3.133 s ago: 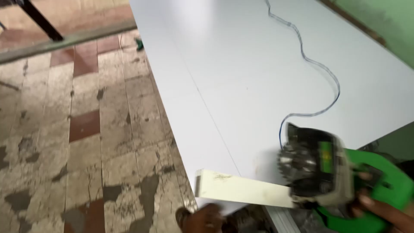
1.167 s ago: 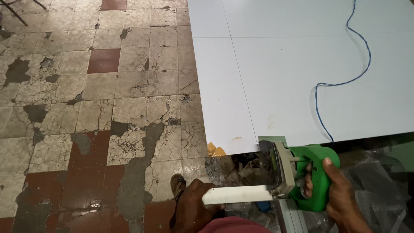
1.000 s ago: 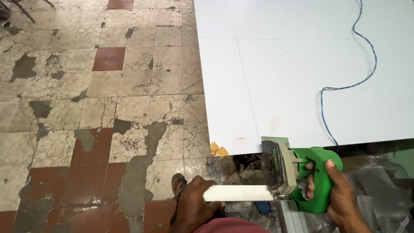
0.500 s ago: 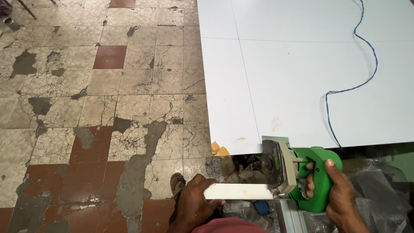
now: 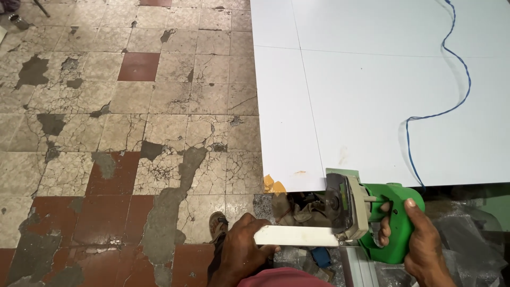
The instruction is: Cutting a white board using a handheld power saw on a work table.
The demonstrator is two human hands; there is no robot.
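Left hand [image 5: 241, 250] low at centre, fingers curled in a grip, right hand [image 5: 422, 247] fisted, thumb up

green saw [image 5: 393, 223], white board [image 5: 382, 90], blue cord [image 5: 451, 85], seemingly cream strip [image 5: 295, 235]

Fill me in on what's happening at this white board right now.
A person stands at the near edge of a big white panel. The right hand grips the handle of a green power cutter, whose blade end sits at the panel's edge. The left hand holds one end of a narrow white strip that reaches to the tool. A blue cord snakes across the panel, and the worn tiled floor lies to the left.
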